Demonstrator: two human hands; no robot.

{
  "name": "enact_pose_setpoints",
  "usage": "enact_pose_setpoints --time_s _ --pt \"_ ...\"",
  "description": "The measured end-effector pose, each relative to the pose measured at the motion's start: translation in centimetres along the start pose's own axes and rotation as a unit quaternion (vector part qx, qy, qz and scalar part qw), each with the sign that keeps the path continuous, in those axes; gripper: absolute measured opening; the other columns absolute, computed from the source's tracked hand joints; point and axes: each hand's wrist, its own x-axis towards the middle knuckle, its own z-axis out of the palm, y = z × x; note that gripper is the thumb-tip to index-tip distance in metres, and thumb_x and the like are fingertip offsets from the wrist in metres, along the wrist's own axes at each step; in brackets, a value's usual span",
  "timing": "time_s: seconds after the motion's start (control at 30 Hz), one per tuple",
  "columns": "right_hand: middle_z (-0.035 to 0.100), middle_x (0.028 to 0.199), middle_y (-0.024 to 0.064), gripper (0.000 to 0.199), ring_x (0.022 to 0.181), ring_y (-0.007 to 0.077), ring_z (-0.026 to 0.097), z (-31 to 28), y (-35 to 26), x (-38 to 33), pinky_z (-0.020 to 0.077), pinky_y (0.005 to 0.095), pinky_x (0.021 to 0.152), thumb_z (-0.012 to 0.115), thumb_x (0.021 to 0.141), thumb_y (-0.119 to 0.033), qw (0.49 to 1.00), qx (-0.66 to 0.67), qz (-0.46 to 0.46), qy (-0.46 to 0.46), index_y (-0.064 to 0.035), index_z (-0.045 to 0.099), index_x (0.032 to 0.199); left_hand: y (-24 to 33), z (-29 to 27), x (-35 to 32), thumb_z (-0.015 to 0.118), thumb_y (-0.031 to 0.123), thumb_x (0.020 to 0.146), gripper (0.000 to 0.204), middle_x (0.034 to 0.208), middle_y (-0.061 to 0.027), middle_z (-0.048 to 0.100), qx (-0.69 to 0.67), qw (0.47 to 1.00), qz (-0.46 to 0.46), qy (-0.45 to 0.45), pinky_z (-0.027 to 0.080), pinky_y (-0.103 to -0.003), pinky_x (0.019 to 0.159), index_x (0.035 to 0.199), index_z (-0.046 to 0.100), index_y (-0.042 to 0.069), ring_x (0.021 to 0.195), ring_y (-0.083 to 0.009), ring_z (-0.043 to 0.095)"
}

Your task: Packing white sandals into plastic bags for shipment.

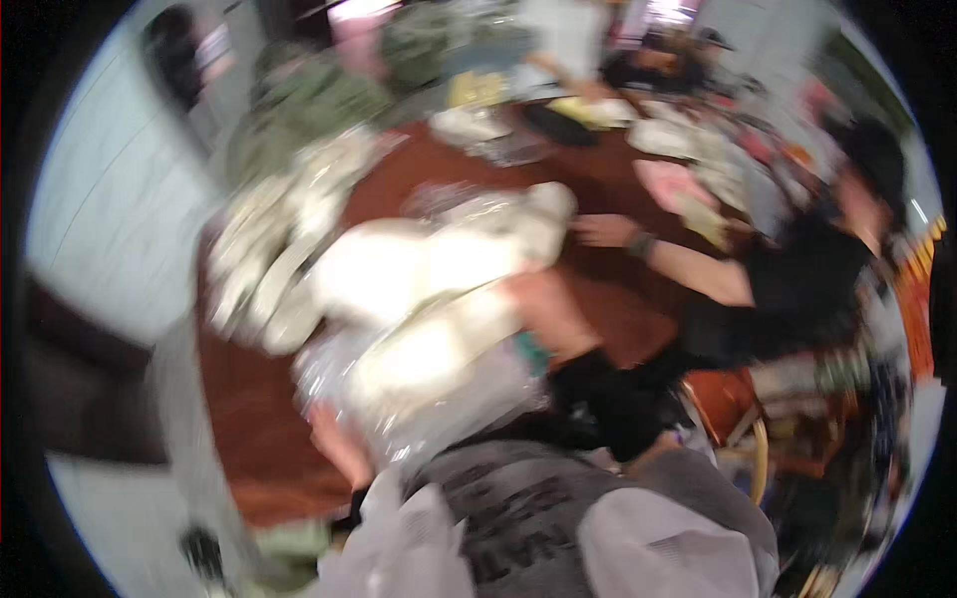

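Large, smooth white pieces (374, 269) lie in front of me, partly in a clear plastic bag (439, 424). Blur hides exactly what they are. At the bag's near left edge is my left hand (341, 446), against the plastic, its fingers smeared. Reaching in from the lower right, my right hand (551, 311) is at the right end of the white pieces; its fingers are blurred and partly lost against them. A small green patch (531, 351) shows beside that wrist.
A red-brown table (249, 429) bears more plastic-wrapped white pieces (279, 239) at left. A person in black (807, 269) at right stretches a hand (606, 231) over it. Pink and yellow items (678, 189) lie far right. Greenish bundles (319, 110) stand behind; a chair (723, 404) stands near right.
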Motion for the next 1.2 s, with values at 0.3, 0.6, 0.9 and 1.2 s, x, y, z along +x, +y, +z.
enact_pose_setpoints --time_s 0.3,0.6,0.9,1.2 --pt "0.066 0.105 0.0203 0.049 0.099 0.0357 0.064 8.2 13.0 -1.9 0.0498 0.0422 0.084 0.067 0.079 -0.043 0.979 -0.038 0.188 0.067 -0.0034 0.062 0.108 -5.1 -1.7 0.1 0.038 0.036 0.102 0.055 0.156 -0.0132 0.026 0.679 0.700 0.221 -0.021 0.025 -0.049 0.113 0.151 0.029 0.012 0.144 -0.0280 0.026" --pt "0.061 0.107 0.0025 0.030 0.095 0.0109 0.057 1.9 4.0 -0.7 0.0493 0.0291 0.083 0.063 0.092 -0.013 0.960 0.263 0.086 0.048 -0.0015 0.055 0.119 -3.9 -0.4 -0.4 0.054 0.025 0.094 0.055 0.149 -0.0177 0.039 0.602 0.777 0.183 -0.016 0.021 -0.050 0.114 0.145 0.041 0.008 0.140 -0.0336 0.031" --pt "0.065 0.102 0.0087 0.039 0.091 0.0153 0.061 8.6 9.5 -0.8 0.0501 0.0321 0.082 0.069 0.082 -0.017 0.981 0.015 0.169 -0.093 -0.0010 0.057 0.116 -2.5 -0.7 -1.4 0.048 0.031 0.097 0.058 0.157 -0.0134 0.027 0.592 0.788 0.169 -0.022 0.017 -0.055 0.115 0.150 0.033 0.015 0.146 -0.0316 0.021" --pt "0.063 0.102 0.0104 0.050 0.083 0.0215 0.062 6.6 9.2 -1.9 0.0522 0.0337 0.079 0.070 0.081 -0.014 0.988 0.026 0.124 -0.092 -0.0080 0.054 0.128 -1.4 -2.8 -0.7 0.066 0.024 0.087 0.056 0.152 -0.0084 0.036 0.541 0.824 0.171 -0.013 0.016 -0.059 0.113 0.139 0.047 0.014 0.144 -0.0309 0.027"
